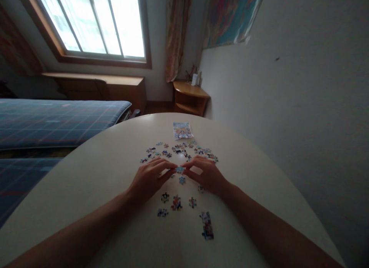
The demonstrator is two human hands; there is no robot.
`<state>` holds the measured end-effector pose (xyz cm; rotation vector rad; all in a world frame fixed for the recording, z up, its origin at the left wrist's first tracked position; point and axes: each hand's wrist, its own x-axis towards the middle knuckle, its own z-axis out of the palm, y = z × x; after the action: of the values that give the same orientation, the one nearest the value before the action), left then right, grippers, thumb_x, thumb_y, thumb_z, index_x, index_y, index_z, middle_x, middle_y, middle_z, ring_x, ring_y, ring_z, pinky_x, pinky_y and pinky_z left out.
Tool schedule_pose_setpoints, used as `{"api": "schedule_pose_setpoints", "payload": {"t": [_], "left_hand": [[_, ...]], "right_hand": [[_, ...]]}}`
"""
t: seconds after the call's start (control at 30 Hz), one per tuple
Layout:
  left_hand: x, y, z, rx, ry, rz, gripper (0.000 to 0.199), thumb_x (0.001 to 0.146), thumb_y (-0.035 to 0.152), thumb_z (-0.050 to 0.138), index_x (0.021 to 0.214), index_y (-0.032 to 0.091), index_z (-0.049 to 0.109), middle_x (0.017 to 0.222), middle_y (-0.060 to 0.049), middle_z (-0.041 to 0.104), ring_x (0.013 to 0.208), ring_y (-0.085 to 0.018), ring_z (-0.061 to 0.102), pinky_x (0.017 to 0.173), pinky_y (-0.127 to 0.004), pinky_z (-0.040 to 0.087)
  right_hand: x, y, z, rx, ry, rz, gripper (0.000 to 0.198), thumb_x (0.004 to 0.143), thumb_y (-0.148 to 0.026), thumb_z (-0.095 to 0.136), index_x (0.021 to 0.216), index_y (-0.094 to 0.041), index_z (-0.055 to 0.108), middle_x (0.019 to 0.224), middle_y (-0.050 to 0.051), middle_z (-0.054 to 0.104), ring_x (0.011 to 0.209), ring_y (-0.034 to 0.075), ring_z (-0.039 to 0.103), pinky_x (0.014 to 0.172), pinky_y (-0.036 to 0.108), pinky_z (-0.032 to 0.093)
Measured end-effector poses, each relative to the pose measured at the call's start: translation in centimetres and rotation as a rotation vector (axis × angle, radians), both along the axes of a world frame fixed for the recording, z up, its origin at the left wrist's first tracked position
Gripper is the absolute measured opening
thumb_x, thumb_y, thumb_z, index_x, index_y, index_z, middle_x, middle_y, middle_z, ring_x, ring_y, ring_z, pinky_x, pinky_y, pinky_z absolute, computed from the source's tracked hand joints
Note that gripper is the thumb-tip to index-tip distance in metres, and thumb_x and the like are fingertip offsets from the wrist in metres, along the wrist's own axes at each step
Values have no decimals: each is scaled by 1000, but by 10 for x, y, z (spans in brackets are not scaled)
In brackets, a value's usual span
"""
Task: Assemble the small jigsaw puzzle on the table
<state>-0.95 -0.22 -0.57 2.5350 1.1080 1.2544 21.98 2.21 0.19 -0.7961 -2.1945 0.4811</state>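
Note:
Between my hands, just above or on the table, is a small light-blue jigsaw piece point(180, 169). My left hand point(152, 176) pinches its left end between thumb and fingers. At its right end, my right hand point(205, 174) has thumb and fingers closed on it as well. Just below lies another blue jigsaw piece point(182, 180). Closer to me are a reddish piece point(177, 203), a dark piece point(165, 197) and a joined strip of pieces point(206, 225). Beyond my hands spreads a loose group of several pieces point(179, 148). My palms hide some of the tabletop.
The pieces lie on a round white table point(115, 160). A printed picture sheet point(182, 130) rests near its far edge. To the left is a bed with a blue plaid mattress point(57, 120); a wooden corner shelf point(191, 92) stands behind, and a wall point(302, 91) rises at right.

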Motion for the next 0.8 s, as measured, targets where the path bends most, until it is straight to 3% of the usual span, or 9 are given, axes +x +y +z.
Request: {"api": "schedule_pose_setpoints", "payload": {"t": [0.2,0.37,0.5,0.6,0.8], "left_hand": [[1,0,1,16,14,16,13,97,28,57,96,21,68,85,-2,71,77,-15,66,70,-27,53],[2,-1,3,13,30,-25,13,96,27,57,95,21,68,84,-2,71,77,-15,66,70,-26,53],[1,-1,1,-18,45,-22,11,95,28,59,94,21,68,87,-3,72,82,-16,67,73,-28,54],[1,-1,0,-63,80,-12,13,93,28,61,102,23,69,97,-4,73,91,-19,66,79,-33,55],[2,-3,1,-125,227,-156,23,96,23,54,115,25,67,117,-6,68,108,-21,61,95,-41,53]], "right_hand": [[1,-3,2,-33,-16,58,30,87,-29,69,116,-23,65,89,3,73,83,16,67,82,32,50],[1,-3,4,-46,-10,62,18,88,-31,67,104,-22,70,85,3,72,79,16,67,76,30,51],[1,-3,5,-102,22,-15,9,86,-28,67,91,-22,72,81,2,73,75,16,68,73,29,52],[2,0,3,-142,56,-127,12,86,-25,66,97,-24,72,84,2,75,78,17,70,77,31,52],[2,5,-1,-157,22,-217,20,81,-16,65,97,-25,74,92,2,76,87,20,70,86,38,51]]}}
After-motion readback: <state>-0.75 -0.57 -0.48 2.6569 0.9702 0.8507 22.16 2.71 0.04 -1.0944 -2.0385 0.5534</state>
